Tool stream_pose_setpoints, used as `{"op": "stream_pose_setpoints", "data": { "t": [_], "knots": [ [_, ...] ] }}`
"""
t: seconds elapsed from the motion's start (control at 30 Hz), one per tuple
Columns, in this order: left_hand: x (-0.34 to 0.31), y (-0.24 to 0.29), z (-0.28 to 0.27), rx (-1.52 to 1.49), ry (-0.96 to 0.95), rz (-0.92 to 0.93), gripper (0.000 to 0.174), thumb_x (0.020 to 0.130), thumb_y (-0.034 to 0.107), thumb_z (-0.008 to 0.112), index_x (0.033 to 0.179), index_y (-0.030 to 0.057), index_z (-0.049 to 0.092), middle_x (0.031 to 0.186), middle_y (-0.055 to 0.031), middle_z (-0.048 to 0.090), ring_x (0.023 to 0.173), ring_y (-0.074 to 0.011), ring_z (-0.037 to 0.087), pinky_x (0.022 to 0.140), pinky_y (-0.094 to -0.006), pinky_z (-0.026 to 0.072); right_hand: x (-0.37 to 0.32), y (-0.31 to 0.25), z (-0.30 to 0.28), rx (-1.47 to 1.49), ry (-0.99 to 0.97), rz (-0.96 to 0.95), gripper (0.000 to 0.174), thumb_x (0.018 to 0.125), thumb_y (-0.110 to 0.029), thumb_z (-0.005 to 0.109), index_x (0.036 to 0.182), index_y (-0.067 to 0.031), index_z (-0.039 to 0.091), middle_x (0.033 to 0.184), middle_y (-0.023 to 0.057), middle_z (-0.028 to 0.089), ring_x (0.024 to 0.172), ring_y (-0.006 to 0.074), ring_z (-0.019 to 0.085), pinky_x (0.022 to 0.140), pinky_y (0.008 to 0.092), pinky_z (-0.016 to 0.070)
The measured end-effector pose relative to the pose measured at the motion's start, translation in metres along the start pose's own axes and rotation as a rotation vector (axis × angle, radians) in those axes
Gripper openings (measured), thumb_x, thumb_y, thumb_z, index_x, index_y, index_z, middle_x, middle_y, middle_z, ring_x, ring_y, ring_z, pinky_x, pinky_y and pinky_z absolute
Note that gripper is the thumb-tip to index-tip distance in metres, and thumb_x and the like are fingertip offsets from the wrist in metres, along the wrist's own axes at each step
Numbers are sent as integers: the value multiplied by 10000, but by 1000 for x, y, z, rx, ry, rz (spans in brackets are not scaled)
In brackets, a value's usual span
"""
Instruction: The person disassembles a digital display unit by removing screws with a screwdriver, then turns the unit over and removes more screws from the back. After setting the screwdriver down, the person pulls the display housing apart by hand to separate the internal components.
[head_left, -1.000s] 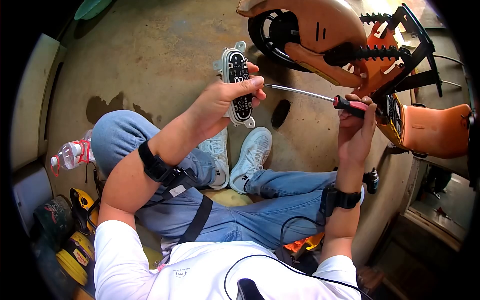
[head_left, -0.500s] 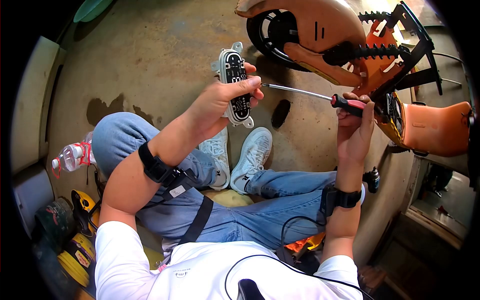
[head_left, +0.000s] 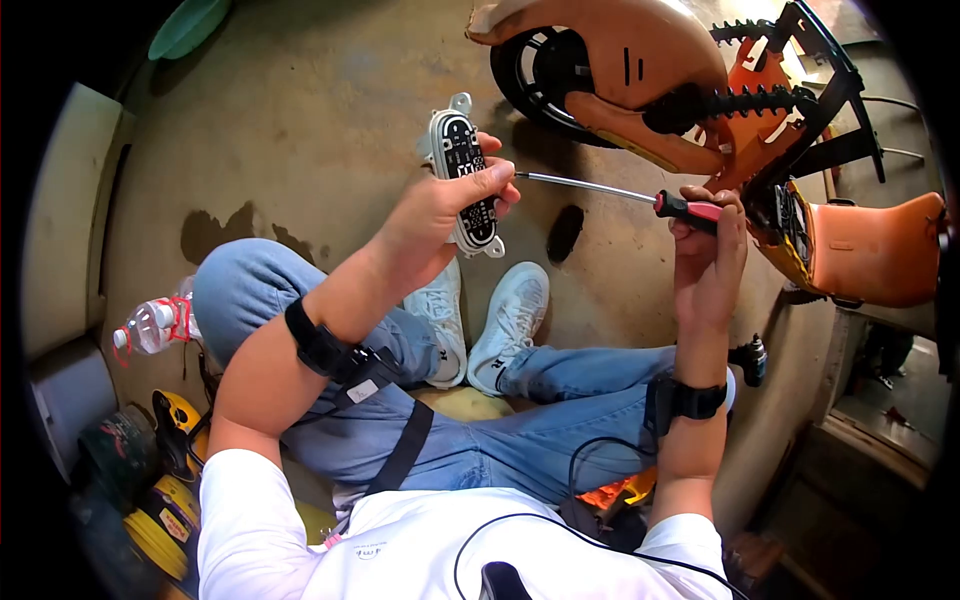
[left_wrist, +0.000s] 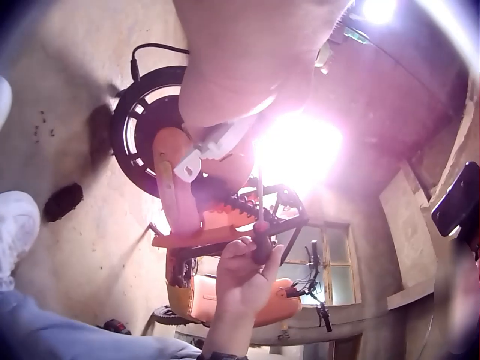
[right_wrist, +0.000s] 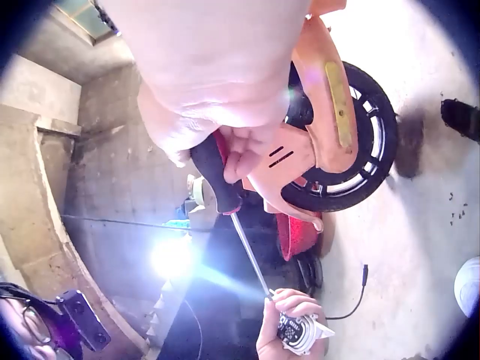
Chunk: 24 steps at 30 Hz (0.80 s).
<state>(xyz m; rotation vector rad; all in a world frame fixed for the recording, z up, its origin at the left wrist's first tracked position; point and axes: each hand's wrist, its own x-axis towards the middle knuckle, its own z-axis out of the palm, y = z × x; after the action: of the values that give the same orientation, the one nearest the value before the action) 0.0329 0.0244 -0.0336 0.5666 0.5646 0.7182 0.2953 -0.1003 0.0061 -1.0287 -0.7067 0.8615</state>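
Observation:
An oval display panel (head_left: 458, 140) with a black face, white markings and a pale rim with mounting tabs is upright in my left hand (head_left: 425, 215). The thumb lies across its face and the fingers are behind it. My right hand (head_left: 708, 265) grips the red and black handle of a screwdriver (head_left: 600, 187). Its long metal shaft points left, with the tip right at the left thumb and fingertips. In the right wrist view the screwdriver (right_wrist: 251, 251) slants down to the left hand (right_wrist: 274, 330) and the panel's face (right_wrist: 292, 330).
An orange two-wheeled vehicle (head_left: 650, 60) with black springs stands ahead on the right. A dark oval object (head_left: 565, 233) lies on the floor near the white shoes (head_left: 510, 310). Plastic bottles (head_left: 150, 325) and a yellow and black tool (head_left: 178, 430) are at the left; a green basin (head_left: 190, 25) sits far left.
The panel and the screwdriver have shifted slightly left together in the head view, and the panel leans a little more. Both hands keep their hold.

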Motion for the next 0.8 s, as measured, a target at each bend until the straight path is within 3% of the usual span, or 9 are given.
{"op": "stream_pose_setpoints", "data": {
  "t": [0.17, 0.27, 0.4, 0.47, 0.5, 0.6, 0.63, 0.8],
  "knots": [
    [4, 0, -4, 46, 131, 161, 279, 932, 58, 670, 1169, 69, 523, 935, -63, 616, 830, -161, 626, 737, -287, 520, -7, -2, 21, -81, -85, 13, 237, 990, -134, 530, 1208, -47, 494, 1239, 208, 583, 1099, 236, 602, 964, 343, 492],
    [4, 5, -1, 51, 143, 237, 295, 925, 45, 678, 1175, 68, 523, 948, -61, 609, 829, -157, 630, 739, -286, 522, -9, -1, 17, -112, -166, 38, 277, 976, -124, 539, 1235, -39, 488, 1247, 201, 571, 1174, 251, 572, 994, 363, 489],
    [3, 8, -1, 132, 129, 237, 311, 942, 90, 670, 1214, 79, 520, 978, -63, 628, 892, -176, 656, 785, -294, 540, -12, -3, 14, -141, -101, 79, 278, 1015, -193, 542, 1241, -45, 479, 1174, 198, 621, 948, 218, 664, 873, 338, 542],
    [0, 13, 3, 63, 116, 127, 328, 977, 177, 627, 1262, 71, 503, 1052, -88, 650, 953, -203, 668, 836, -308, 553, -12, -3, 13, -113, -61, 58, 284, 1025, -224, 534, 1238, -46, 477, 1154, 198, 634, 885, 204, 667, 833, 319, 544],
    [0, 16, 4, 62, 87, 114, 406, 1019, 287, 536, 1339, 47, 466, 1168, -144, 647, 1041, -254, 664, 887, -343, 556, -11, -3, 13, -91, -29, 36, 293, 1034, -254, 525, 1236, -47, 476, 1133, 197, 646, 821, 189, 670, 793, 301, 546],
    [-2, 25, 10, -132, -58, 75, 470, 1037, 333, 465, 1383, 16, 433, 1241, -203, 618, 1107, -302, 644, 932, -379, 546, -10, -7, 7, 21, 21, 44, 309, 1043, -288, 503, 1233, -45, 475, 1104, 201, 655, 804, 177, 658, 750, 276, 535],
    [-1, 24, 9, -129, -80, 92, 544, 1027, 349, 459, 1425, -10, 370, 1289, -266, 575, 1153, -343, 620, 1003, -423, 513, -10, -7, 8, 29, 47, 42, 329, 1048, -317, 487, 1234, -46, 472, 1065, 202, 662, 778, 169, 647, 723, 259, 521],
    [-2, 24, 11, -124, -145, 89, 527, 1022, 330, 471, 1414, -10, 383, 1273, -266, 584, 1146, -344, 623, 1000, -428, 513, -10, -10, 4, 31, 35, 41, 332, 1048, -325, 488, 1235, -51, 472, 1063, 210, 661, 790, 170, 650, 744, 262, 526]
  ]
}}
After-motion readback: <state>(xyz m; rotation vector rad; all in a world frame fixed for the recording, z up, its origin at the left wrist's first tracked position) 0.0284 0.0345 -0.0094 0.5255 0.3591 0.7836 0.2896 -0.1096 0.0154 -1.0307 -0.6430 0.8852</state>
